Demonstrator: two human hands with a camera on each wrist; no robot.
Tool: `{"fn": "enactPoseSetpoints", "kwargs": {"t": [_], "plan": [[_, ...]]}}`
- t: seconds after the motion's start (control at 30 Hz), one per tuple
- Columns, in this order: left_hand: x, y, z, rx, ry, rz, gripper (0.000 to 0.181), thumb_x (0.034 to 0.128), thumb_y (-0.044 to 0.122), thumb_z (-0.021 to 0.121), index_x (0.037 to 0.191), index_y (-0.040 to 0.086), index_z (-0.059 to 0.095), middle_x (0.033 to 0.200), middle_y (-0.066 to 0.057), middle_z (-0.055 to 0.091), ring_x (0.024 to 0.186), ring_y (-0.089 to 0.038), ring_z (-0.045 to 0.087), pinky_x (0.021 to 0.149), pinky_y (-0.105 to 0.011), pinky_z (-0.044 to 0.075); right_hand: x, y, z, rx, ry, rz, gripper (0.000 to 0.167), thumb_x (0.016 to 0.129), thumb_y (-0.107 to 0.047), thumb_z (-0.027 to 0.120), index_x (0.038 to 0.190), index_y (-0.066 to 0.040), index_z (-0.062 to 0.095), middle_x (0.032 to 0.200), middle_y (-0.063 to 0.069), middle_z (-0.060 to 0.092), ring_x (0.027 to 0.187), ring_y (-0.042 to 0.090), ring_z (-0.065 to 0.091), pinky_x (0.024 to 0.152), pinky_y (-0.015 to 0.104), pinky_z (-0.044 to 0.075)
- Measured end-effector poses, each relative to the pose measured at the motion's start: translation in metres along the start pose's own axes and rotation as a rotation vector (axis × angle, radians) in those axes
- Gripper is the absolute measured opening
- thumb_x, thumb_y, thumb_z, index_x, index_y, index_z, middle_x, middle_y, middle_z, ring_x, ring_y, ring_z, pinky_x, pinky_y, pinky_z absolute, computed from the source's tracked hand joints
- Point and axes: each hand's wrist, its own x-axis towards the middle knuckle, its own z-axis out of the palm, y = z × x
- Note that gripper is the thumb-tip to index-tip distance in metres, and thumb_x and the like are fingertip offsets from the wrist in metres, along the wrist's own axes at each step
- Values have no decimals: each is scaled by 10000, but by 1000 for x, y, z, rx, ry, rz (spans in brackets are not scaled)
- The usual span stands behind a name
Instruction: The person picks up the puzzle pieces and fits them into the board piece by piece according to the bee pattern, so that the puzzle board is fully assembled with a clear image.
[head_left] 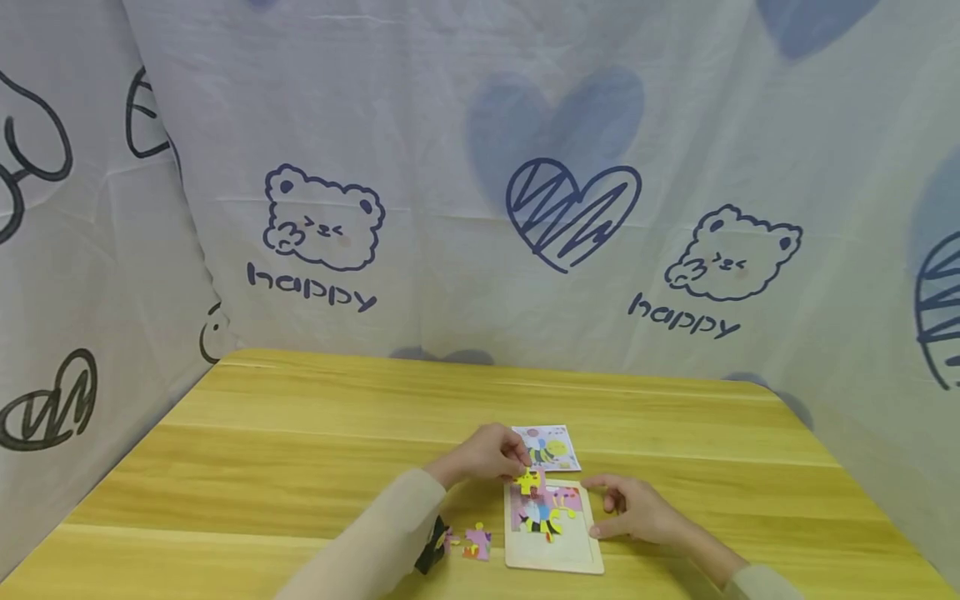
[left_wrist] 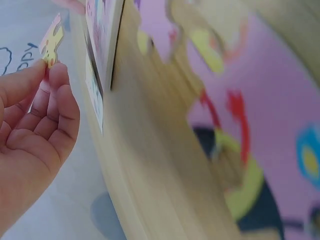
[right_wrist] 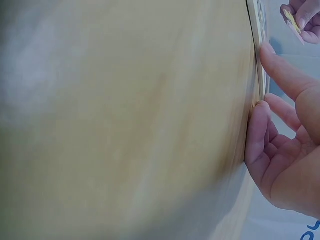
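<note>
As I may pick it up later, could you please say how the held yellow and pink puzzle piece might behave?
The puzzle piece is probably stiff: pinched near one end by the left grip, it juts out without drooping. It looks thin, so likely light. Its flat shape and knobbed outline suggest it wouldn't roll.

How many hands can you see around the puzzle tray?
2. The left hand pinches a yellow-and-pink jigsaw piece by the far edge of the wooden puzzle tray; the right hand touches the tray's right edge.

free room over far-left tabletop (head_left: 285, 417), loose pieces (head_left: 480, 541) beside tray (head_left: 573, 547)
</note>
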Motion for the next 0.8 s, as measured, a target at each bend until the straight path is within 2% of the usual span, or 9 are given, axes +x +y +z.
{"fn": "enactPoseSetpoints", "kwargs": {"t": [0.17,0.47,0.8], "plan": [[4,5,9,7,-7,13,85,780,-58,624,725,5,610,617,-11,563,524,-92,505,495,-214,453,0,0,-2,16,-22,2,631,723,-194,746,1212,88,464,755,44,444,525,59,357,408,162,337],[10,13,25,-60,-32,-17,106,778,-82,620,712,0,603,595,-37,560,499,-126,533,488,-239,479,-1,0,-5,72,-62,-23,650,717,-101,742,1228,130,414,782,56,431,522,55,361,413,152,330],[13,19,41,-60,-69,-17,99,767,-99,615,714,-15,617,595,-47,583,483,-123,529,469,-237,469,0,2,-6,71,-77,-5,687,705,-138,756,1245,114,415,778,56,435,536,61,365,422,153,333]]}}
